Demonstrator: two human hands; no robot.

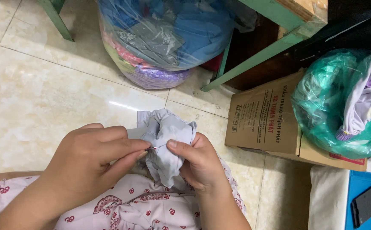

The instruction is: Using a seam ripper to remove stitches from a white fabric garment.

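A brown cardboard box point(264, 121) with red printing and a red label point(346, 159) is seen on the floor at right, a green plastic bag point(322, 106) resting on it, a clear plastic bag point(164, 38) of cloth behind, and a dark-screened phone point(369, 202) at lower right.

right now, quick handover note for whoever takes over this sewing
Left hand: pinches a thin needle between thumb and forefinger, tip at the cloth.
Right hand: grips the bunched pale grey fabric piece, thumb pressed beside the needle.
The fabric is held over the lap, above the tiled floor.
Done: the needle sits at the fabric; finished stitches cannot be made out.
Left: how much seam is unsewn cannot be told.
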